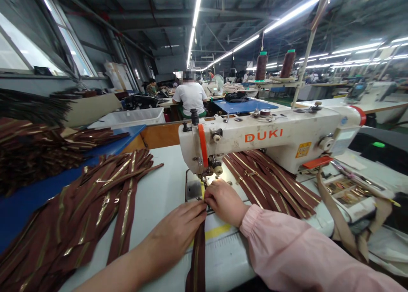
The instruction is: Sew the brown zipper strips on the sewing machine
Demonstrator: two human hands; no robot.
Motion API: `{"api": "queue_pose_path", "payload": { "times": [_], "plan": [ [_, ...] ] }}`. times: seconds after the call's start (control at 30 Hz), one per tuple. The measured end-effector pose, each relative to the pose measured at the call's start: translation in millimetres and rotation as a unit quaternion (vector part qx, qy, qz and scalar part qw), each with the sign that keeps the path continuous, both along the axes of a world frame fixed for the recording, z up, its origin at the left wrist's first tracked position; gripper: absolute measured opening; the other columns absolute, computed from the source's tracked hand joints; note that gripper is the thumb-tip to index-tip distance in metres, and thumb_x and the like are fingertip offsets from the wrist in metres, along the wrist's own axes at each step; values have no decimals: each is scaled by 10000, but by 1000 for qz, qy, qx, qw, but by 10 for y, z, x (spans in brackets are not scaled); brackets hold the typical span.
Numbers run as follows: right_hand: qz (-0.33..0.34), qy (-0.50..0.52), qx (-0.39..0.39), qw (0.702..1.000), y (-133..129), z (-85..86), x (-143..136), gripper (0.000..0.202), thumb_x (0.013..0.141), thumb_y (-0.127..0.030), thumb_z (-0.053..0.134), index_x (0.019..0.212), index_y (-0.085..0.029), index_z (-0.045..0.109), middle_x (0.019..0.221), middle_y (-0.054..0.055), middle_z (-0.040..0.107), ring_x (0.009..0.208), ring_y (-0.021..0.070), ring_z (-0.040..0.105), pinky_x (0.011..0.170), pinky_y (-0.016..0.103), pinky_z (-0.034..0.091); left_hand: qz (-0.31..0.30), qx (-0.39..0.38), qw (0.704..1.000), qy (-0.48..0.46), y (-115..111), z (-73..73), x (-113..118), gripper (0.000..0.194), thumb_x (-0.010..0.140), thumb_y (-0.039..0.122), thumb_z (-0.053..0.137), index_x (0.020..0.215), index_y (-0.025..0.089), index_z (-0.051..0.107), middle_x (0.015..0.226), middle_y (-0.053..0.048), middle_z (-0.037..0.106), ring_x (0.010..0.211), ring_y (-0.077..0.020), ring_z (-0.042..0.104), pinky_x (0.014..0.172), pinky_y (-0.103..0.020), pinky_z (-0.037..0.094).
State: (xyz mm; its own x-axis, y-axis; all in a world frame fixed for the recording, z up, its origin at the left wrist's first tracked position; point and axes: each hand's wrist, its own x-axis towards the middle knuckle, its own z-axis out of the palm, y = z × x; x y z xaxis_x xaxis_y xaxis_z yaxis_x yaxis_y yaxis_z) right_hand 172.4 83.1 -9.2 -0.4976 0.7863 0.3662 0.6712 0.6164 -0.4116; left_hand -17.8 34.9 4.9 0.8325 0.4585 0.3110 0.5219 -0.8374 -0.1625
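A brown zipper (197, 258) with metal teeth runs from the table's front edge up to the needle area of a white sewing machine (232, 130). My left hand (181, 224) lies across this zipper, its fingers closed together on the strip near the presser foot. Just to the right, my right hand (225, 200) pinches the zipper's end close under the needle, with the fingertips bent. The sewing machine's lamp lights this spot. Both hands cover the zipper's upper end, so its exact position under the foot is hidden.
Brown zippers (102, 198) are heaped on the left, and more zippers (270, 185) lie behind the needle. A parts tray (347, 192) with small metal pieces sits at right. Two thread cones (261, 66) stand behind the machine. A person in a white shirt (190, 97) sits ahead.
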Motion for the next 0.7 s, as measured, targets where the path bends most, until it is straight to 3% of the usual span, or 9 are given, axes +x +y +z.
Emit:
{"api": "queue_pose_path", "payload": {
  "times": [0.23, 0.5, 0.7],
  "plan": [
    [-9, -15, 1, 1000, 25, -12, -42, 122, 855, -136, 542, 811, -157, 653, 833, 53, 616, 839, 186, 532, 740, 277, 387, -33, 49, 997, 58, 59, -22, -39, 398, 849, 16, 351, 1162, 67, 591, 1192, -147, 647, 1153, -216, 568, 994, -344, 471],
    [-33, 84, 3, 996, 33, -45, 78, 140, 871, -117, 502, 894, -156, 635, 894, 57, 619, 846, 166, 558, 738, 254, 416, 6, 52, 997, 49, 144, -58, 49, 381, 893, 62, 336, 1175, 58, 593, 1222, -148, 634, 1177, -220, 557, 1002, -351, 465],
    [48, 31, 38, 998, -127, -33, 274, 171, 907, -163, 494, 827, -156, 644, 812, 49, 603, 840, 168, 533, 761, 267, 423, 56, 16, 998, -6, 195, -96, 110, 373, 932, 121, 321, 1203, 103, 577, 1220, -120, 640, 1166, -194, 567, 984, -342, 479]
  ]
}}
